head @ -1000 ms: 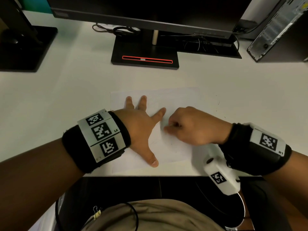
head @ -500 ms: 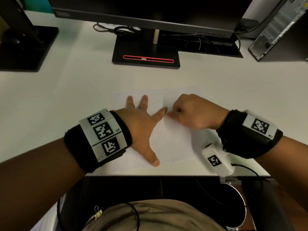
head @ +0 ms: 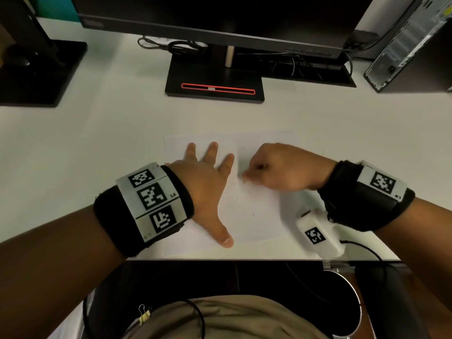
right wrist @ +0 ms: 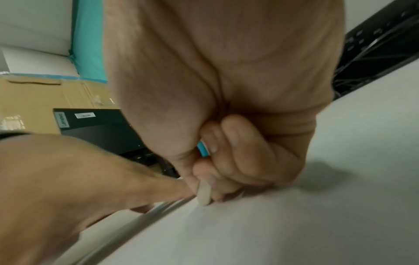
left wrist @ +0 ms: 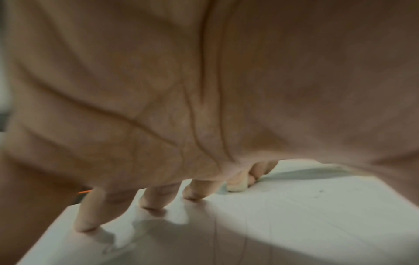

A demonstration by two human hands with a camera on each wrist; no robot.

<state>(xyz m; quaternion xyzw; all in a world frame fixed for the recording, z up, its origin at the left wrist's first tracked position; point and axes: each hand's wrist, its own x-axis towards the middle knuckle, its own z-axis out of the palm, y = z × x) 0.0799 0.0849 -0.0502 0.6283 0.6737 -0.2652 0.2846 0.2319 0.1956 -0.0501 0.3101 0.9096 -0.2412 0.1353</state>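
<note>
Erasing marks on the paper.
The right hand is pinching a likely eraser; the left hand, spread at its 9 o'clock, is pinning the paper; next: light strokes.

"L4" stands beside the middle of three black-and-white square codes on the left wristband; the right wristband bears one such code and a tiny mark, seemingly "R1"; another code sits on the white camera housing at the near edge of the table; the monitor badge is illegible; the paper shows only faint unreadable marks.
</note>
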